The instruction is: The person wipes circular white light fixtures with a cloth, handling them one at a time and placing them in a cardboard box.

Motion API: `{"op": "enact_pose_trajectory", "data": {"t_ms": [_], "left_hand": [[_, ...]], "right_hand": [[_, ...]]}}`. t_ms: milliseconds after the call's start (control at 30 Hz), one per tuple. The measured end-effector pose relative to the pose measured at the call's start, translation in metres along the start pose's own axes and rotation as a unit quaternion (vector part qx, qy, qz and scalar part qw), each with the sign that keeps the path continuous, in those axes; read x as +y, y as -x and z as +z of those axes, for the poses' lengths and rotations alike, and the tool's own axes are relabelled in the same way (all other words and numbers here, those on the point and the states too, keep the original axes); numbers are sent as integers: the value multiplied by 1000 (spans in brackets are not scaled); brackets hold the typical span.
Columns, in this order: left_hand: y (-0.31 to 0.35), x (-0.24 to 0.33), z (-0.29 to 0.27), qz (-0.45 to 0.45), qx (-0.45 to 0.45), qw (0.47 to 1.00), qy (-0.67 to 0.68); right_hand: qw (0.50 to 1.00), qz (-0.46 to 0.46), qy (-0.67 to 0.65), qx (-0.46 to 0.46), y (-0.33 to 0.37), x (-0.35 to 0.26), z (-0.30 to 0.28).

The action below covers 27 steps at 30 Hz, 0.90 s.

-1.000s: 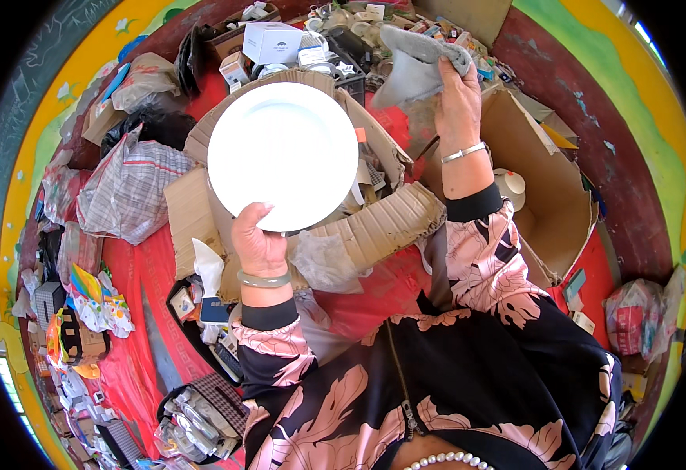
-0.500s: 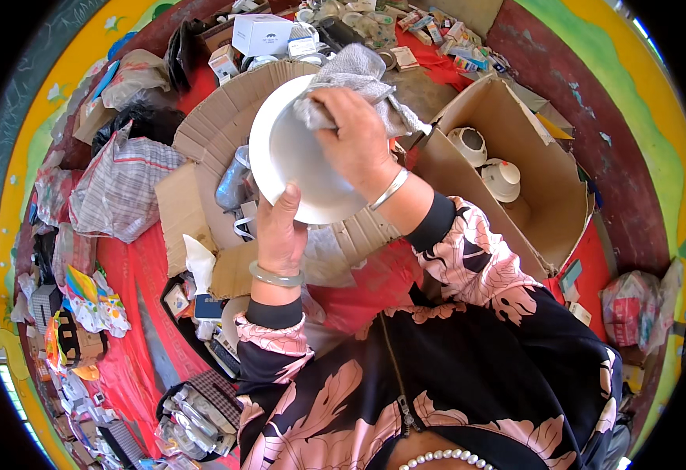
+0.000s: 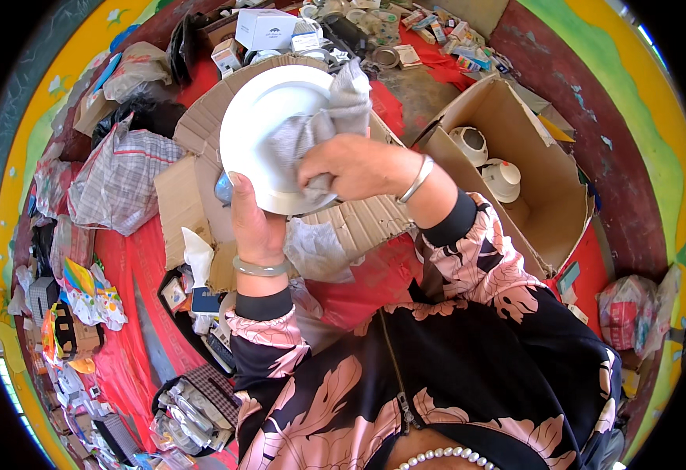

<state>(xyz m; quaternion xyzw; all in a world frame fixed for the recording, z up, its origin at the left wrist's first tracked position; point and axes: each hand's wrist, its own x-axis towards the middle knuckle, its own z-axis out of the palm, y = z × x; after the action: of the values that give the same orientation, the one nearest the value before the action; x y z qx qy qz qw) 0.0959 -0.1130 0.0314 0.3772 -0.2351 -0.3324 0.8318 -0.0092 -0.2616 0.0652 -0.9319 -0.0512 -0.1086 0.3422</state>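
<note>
A round white plate (image 3: 249,117) with a raised rim is tilted up in front of me. My left hand (image 3: 257,227) grips its lower left edge, thumb on the inner side and the other fingers hidden behind. Bunched in my right hand (image 3: 354,168) is a grey cloth (image 3: 311,129), pressed against the inside of the plate. One end of the cloth sticks up past the rim at the right. Beneath the plate lies an opened cardboard box (image 3: 194,188) with its flaps spread.
To the right stands a tall cardboard box (image 3: 546,184) holding two white bowl-shaped pieces (image 3: 503,180). A checked plastic bag (image 3: 119,184) lies on the left. Small boxes, including a white box (image 3: 264,30), crowd the back. Red sheeting (image 3: 127,345) covers part of the floor.
The plate has shifted left and turned to face me more. My right hand has moved with the cloth from the upper rim down to the lower right of the plate.
</note>
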Motion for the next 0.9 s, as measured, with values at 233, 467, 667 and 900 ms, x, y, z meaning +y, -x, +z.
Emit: {"op": "enact_pose_trajectory", "data": {"t_ms": [233,467,667,900], "left_hand": [[1,8,9,14,-18,999,-42],[1,-5,-1,-15,-68,998,-7],[-2,-14,-5,-22,12,998,59],[-7,-2,-16,13,29,999,28]], "right_hand": [[913,118,191,341,2,2,-30],[896,-33,75,436,-29,-12,11],[952,-81,-37,293,-33,-39,39],[993,-114,7,21,-15,-7,21]]}}
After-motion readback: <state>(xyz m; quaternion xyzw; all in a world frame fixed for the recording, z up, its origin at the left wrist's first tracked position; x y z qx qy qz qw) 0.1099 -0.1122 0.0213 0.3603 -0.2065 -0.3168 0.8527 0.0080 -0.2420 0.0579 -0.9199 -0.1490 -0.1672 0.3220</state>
